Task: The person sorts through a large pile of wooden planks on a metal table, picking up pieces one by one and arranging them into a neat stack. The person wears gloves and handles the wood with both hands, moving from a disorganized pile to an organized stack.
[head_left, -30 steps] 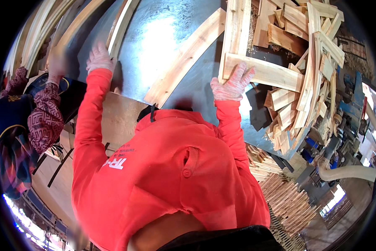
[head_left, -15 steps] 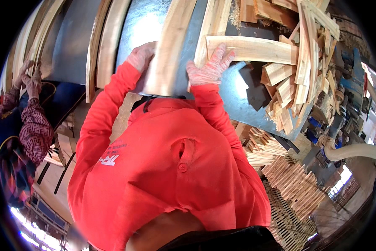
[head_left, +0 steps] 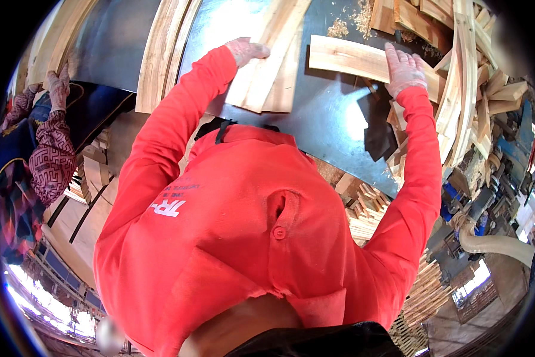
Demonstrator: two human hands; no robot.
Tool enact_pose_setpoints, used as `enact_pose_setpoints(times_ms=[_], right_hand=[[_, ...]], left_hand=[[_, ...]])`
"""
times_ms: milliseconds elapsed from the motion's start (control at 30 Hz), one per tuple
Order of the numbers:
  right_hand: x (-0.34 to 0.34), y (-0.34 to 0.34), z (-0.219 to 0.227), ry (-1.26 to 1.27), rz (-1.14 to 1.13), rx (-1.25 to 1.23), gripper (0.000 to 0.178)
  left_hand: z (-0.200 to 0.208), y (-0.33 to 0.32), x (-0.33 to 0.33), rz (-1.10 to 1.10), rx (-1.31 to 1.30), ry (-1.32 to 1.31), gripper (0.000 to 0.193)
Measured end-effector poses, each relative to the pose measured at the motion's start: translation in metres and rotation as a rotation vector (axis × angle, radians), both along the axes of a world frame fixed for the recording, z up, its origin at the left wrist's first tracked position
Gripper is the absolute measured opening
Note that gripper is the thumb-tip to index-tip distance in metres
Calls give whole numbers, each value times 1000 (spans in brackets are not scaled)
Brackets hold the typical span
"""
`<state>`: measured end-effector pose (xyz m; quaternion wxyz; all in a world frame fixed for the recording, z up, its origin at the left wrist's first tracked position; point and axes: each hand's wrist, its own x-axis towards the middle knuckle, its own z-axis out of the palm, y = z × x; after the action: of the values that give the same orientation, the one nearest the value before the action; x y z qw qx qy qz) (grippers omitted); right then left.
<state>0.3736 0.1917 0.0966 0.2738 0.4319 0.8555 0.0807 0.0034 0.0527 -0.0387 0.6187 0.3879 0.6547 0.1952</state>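
Note:
My left hand [head_left: 247, 52], in a pale glove, is closed at the left edge of a long light wooden board [head_left: 266, 65]. This board lies slanted, partly over another wooden board [head_left: 284, 89] on a smooth grey metal table [head_left: 321, 128]. Farther right, my gloved right hand [head_left: 406, 71] lies across a shorter wooden board [head_left: 346, 56] set crosswise, its fingers spread over the wood near the right end. Part of that board is hidden under my hand.
A heap of offcuts and long strips [head_left: 461, 89] covers the table's right side, with shavings [head_left: 339, 28] at the far edge. More boards [head_left: 160, 53] lie left. Beside me on the left, a co-worker's gloved hand [head_left: 59, 89] touches boards. A pale hose [head_left: 493, 245] curves at right.
My left hand and its board have shifted right, bringing the board over its neighbour. My right hand has moved from the crosswise board's left end toward its right end.

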Motion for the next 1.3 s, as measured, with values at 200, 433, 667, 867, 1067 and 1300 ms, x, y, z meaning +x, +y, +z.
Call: enact_pose_setpoints(times_ms=[200,433,667,867,1067,1300], right_hand=[[-99,24,121,735,-56,170,96],[-191,63,154,1609,-450,-162,79],[-274,1,-68,879,-709,-433,85],[-201,-67,-29,790,-437,522,105],[-146,-27,-15,582,-1273,238,122],[-126,-108,-12,2217,-880,-436,83]], left_hand=[[60,-18,-62,88,-104,351,58],[94,-26,-93,-141,-70,730,57],[85,-50,-26,161,207,645,84],[81,-57,-17,-7,-36,798,104],[102,-37,-12,-32,-47,726,97],[58,-56,-41,32,122,707,96]])
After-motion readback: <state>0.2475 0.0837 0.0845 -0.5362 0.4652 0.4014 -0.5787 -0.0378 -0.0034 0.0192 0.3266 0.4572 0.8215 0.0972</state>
